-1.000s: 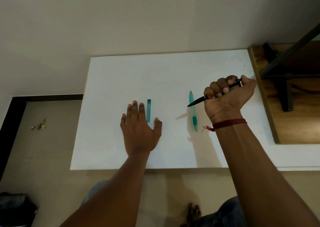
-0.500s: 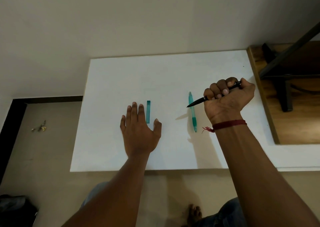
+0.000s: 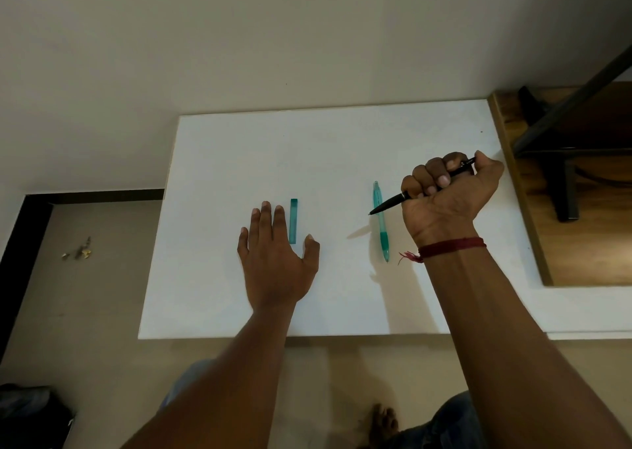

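My right hand [image 3: 448, 195] grips a black pen [image 3: 390, 205] in a fist above the white table [image 3: 335, 140], its tip pointing left and down over a teal pen [image 3: 381, 222]. That teal pen lies flat on the table, running front to back. My left hand [image 3: 273, 257] rests flat on the table with fingers straight. A small teal rectangular case [image 3: 293, 221] lies just right of its index finger, between finger and thumb. A red thread is tied round my right wrist.
A wooden surface [image 3: 581, 243] with a dark metal frame [image 3: 564, 181] adjoins the table on the right. Small metal bits [image 3: 80, 250] lie on the floor at left. A dark bag [image 3: 27, 414] sits bottom left. My knees and a foot show below the table edge.
My right hand with the black pen has shifted very slightly; the left hand, teal pen and case have stayed put.
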